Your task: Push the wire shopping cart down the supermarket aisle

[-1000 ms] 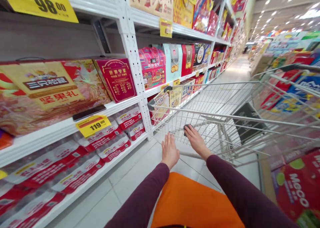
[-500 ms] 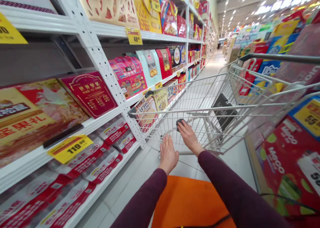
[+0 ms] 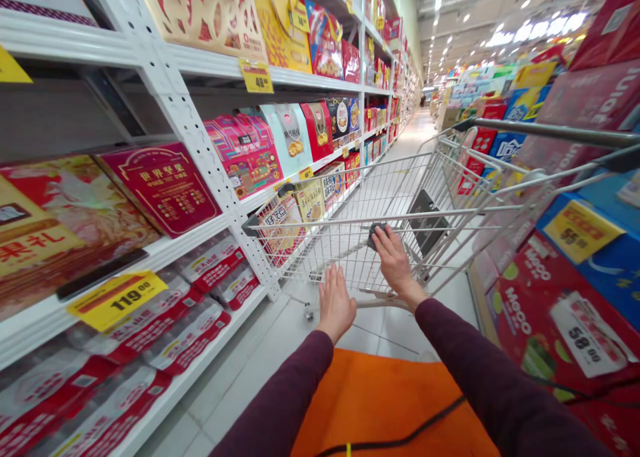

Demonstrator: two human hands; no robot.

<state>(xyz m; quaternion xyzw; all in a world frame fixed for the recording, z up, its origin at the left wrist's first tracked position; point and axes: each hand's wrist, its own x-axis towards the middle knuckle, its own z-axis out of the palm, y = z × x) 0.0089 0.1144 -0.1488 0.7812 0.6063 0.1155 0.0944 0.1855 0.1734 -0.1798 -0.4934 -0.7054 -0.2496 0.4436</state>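
Grips a small dark pad (image 3: pixel 376 233) with the right hand (image 3: pixel 396 262), fingers (image 3: pixel 384 238) bent over it and clenched on it, at the top rail of the shopping cart (image 3: pixel 310 222), on the cart's near wire wall. Holds the left hand (image 3: pixel 336 303) flat and released, fingers (image 3: pixel 330 277) straight and close together, just short of the cart's near wall and below its rail, touching nothing as far as can be told. Best to press the pad squarely onto the rail, wrist low, with the force along the wire rather than across it, so as not to swing the cart toward the shelf (image 3: pixel 200 233) on the cart's left. Finds the pad directly under the right fingertips, mostly covered by them, and up and to the right of the left fingers. Cannot tell what the pad is made of.
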